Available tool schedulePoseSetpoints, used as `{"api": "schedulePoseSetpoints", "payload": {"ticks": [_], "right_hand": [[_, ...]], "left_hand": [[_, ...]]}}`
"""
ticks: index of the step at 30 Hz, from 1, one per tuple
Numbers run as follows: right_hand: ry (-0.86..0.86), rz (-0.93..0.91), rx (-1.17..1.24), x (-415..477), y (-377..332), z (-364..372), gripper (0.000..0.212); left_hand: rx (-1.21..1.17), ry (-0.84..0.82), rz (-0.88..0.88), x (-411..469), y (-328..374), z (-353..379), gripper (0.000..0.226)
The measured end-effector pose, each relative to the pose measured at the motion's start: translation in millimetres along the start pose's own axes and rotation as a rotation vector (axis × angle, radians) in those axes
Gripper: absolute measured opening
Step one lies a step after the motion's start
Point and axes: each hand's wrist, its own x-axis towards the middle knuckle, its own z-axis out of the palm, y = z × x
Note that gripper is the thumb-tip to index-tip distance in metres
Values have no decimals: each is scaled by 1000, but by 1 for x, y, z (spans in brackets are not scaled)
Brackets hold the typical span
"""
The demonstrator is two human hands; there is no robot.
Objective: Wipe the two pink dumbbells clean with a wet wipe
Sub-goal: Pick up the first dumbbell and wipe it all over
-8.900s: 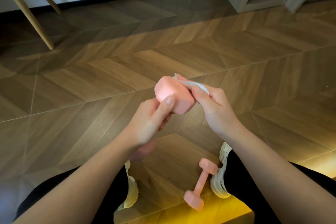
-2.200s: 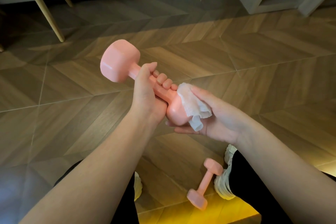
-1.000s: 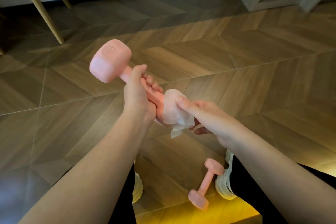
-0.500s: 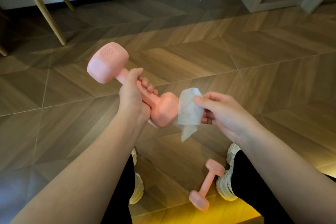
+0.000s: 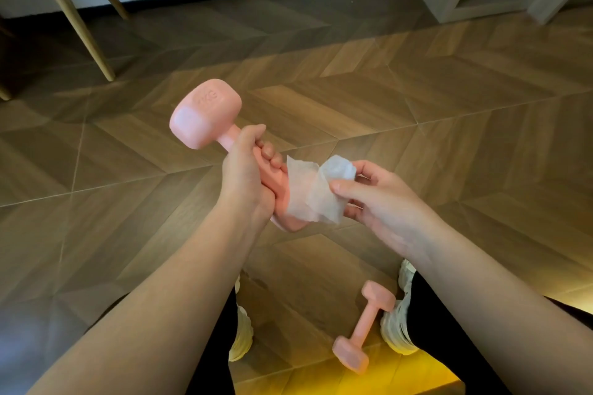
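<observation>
home room, chevron wood floor [image 5: 417, 99], chair legs [image 5: 73, 16]

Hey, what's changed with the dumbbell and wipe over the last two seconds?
The right hand stopped cupping the wet wipe around the near head of the held dumbbell, drew back rightward and now pinches the loosened wipe, draped over that head. The left hand still grips the handle; the second dumbbell stays on the floor.

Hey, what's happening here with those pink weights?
A person is cleaning a pink dumbbell. Their left hand grips its handle, holding it up off the wooden floor, while the right hand pinches a wet wipe draped over the nearer end. The second pink dumbbell lies on the floor beside the right shoe, untouched at this moment.
</observation>
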Motion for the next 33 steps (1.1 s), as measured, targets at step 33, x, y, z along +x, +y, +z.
{"api": "schedulePoseSetpoints", "payload": {"ticks": [33], "right_hand": [[-251, -11, 190, -6, 16, 32, 40]], "left_hand": [[-167, -72, -28, -5, 12, 1, 34]]}}
